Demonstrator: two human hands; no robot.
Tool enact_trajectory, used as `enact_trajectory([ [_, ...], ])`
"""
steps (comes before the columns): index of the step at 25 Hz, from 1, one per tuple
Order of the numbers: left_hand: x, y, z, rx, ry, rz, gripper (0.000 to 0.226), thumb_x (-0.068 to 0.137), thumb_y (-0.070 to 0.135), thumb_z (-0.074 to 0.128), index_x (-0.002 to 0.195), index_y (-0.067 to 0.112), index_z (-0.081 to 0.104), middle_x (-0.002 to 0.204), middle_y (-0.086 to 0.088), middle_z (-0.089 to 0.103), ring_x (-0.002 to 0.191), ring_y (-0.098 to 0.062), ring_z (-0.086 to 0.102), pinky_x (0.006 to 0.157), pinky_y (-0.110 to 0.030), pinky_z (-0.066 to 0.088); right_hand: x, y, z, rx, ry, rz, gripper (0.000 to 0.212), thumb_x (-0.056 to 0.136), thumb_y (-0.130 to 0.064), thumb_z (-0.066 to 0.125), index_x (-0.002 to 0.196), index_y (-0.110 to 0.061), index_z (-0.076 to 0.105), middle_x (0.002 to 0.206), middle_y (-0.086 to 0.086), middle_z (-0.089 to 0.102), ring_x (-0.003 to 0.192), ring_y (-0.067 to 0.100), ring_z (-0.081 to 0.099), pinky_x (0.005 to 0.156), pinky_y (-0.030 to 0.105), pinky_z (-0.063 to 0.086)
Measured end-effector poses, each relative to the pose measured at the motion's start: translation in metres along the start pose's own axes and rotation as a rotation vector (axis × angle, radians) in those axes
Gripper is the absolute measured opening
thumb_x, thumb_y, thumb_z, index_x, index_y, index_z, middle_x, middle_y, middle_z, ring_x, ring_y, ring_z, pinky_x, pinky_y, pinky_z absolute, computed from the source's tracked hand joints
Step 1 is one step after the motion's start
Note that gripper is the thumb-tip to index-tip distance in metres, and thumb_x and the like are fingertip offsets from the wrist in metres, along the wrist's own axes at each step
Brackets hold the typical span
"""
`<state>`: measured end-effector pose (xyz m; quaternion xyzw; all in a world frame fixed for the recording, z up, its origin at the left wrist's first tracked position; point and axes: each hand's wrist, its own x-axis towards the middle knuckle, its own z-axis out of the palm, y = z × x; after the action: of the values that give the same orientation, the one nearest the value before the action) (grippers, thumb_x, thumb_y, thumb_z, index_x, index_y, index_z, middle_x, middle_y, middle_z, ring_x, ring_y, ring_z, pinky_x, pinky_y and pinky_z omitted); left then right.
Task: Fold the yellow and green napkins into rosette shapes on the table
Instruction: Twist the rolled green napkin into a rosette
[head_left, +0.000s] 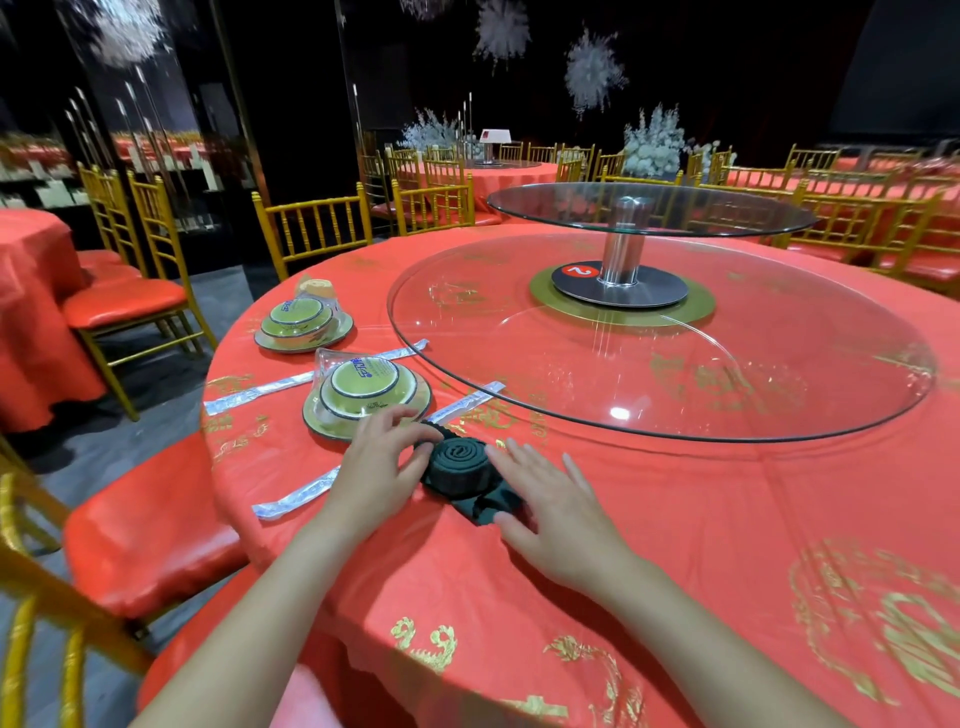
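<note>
A dark green napkin (460, 460) lies rolled into a spiral on the red tablecloth (675, 545) near the table's front edge, with loose folded ends spreading toward me. My left hand (376, 467) curls against the roll's left side, fingers touching its rim. To the roll's right, my right hand (550, 506) lies flat with straight fingers, its thumb pressing on the napkin's loose end. No yellow napkin is in view.
Two wrapped bowl-and-plate sets (366, 397) (304, 322) sit left of the napkin, with wrapped chopstick packets (296, 501) beside them. A large glass turntable (660, 338) fills the table's middle, with a raised glass tier (652, 208) above. Gold chairs (130, 306) ring the table.
</note>
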<state>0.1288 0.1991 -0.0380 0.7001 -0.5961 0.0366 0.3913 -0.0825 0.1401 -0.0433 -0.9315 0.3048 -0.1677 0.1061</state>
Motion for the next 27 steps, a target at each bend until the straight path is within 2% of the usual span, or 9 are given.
enact_trajectory([
  [2,0.002,-0.004,0.004,0.042,-0.067,-0.072,0.024,0.089,0.014,0.057,0.108,0.02,0.069,0.12,-0.005,0.058,0.117,-0.024,0.047,0.102,-0.033,0.032,0.01,-0.011,0.003,-0.044,-0.004,-0.071,0.065,0.091,-0.04,0.043,0.146,-0.04,0.008,0.158,-0.005,0.004,0.144,0.01,0.003,0.115,0.036,-0.005],
  [5,0.005,-0.008,0.004,0.042,-0.143,-0.169,0.028,0.091,0.017,0.05,0.113,0.023,0.067,0.116,0.002,0.066,0.115,-0.023,0.053,0.097,-0.043,0.04,0.028,-0.022,0.005,-0.097,-0.008,-0.116,0.065,0.091,-0.043,0.043,0.147,-0.036,0.011,0.158,-0.002,0.002,0.145,0.013,0.002,0.116,0.035,-0.003],
  [11,-0.001,-0.02,0.011,0.321,-0.235,-0.205,0.036,0.09,0.029,0.047,0.124,0.033,0.057,0.131,0.015,0.053,0.126,-0.011,0.039,0.1,-0.037,0.027,0.021,-0.014,0.016,-0.069,0.069,-0.13,0.06,0.088,-0.041,0.047,0.144,-0.031,0.027,0.155,-0.002,0.021,0.142,0.013,0.018,0.114,0.027,-0.005],
  [14,-0.007,-0.025,0.015,0.364,-0.241,-0.206,0.04,0.091,0.033,0.044,0.131,0.036,0.048,0.138,0.011,0.043,0.13,-0.014,0.032,0.105,-0.036,0.023,0.016,-0.011,0.019,-0.055,0.086,-0.131,0.059,0.088,-0.039,0.047,0.143,-0.033,0.028,0.155,-0.003,0.021,0.142,0.012,0.019,0.11,0.025,-0.008],
  [18,-0.01,-0.022,0.013,0.396,-0.222,-0.183,0.045,0.09,0.033,0.045,0.135,0.032,0.044,0.134,0.004,0.045,0.127,-0.019,0.035,0.105,-0.036,0.027,0.016,-0.013,0.019,-0.034,0.085,-0.117,0.059,0.088,-0.037,0.049,0.143,-0.032,0.029,0.155,-0.003,0.022,0.142,0.012,0.019,0.11,0.024,-0.008],
  [20,-0.009,-0.02,0.011,0.383,-0.218,-0.207,0.04,0.09,0.03,0.044,0.129,0.028,0.052,0.127,0.003,0.049,0.123,-0.021,0.038,0.102,-0.037,0.03,0.016,-0.013,0.019,-0.034,0.083,-0.119,0.059,0.088,-0.036,0.049,0.143,-0.032,0.029,0.154,-0.003,0.022,0.142,0.011,0.018,0.11,0.024,-0.008],
  [22,0.001,-0.014,0.009,0.28,-0.165,-0.314,0.026,0.09,0.028,0.041,0.095,0.021,0.066,0.105,0.0,0.061,0.111,-0.027,0.048,0.088,-0.039,0.036,0.016,-0.013,0.02,-0.025,0.086,-0.116,0.058,0.089,-0.036,0.049,0.143,-0.032,0.029,0.155,-0.004,0.021,0.142,0.011,0.018,0.11,0.024,-0.008],
  [24,0.014,-0.009,0.008,0.275,-0.109,-0.365,0.031,0.088,0.033,0.044,0.067,0.016,0.06,0.077,-0.003,0.063,0.094,-0.031,0.055,0.074,-0.037,0.038,0.015,-0.013,0.022,-0.011,0.089,-0.107,0.057,0.089,-0.035,0.048,0.143,-0.033,0.029,0.155,-0.005,0.021,0.142,0.01,0.017,0.111,0.024,-0.008],
  [27,0.026,-0.009,0.009,0.189,-0.038,-0.39,0.015,0.082,0.032,0.062,0.084,0.018,0.063,0.079,0.0,0.066,0.085,-0.026,0.06,0.069,-0.033,0.043,0.015,-0.013,0.022,-0.008,0.087,-0.104,0.056,0.09,-0.035,0.047,0.143,-0.033,0.03,0.154,-0.006,0.021,0.142,0.01,0.017,0.111,0.025,-0.007],
])
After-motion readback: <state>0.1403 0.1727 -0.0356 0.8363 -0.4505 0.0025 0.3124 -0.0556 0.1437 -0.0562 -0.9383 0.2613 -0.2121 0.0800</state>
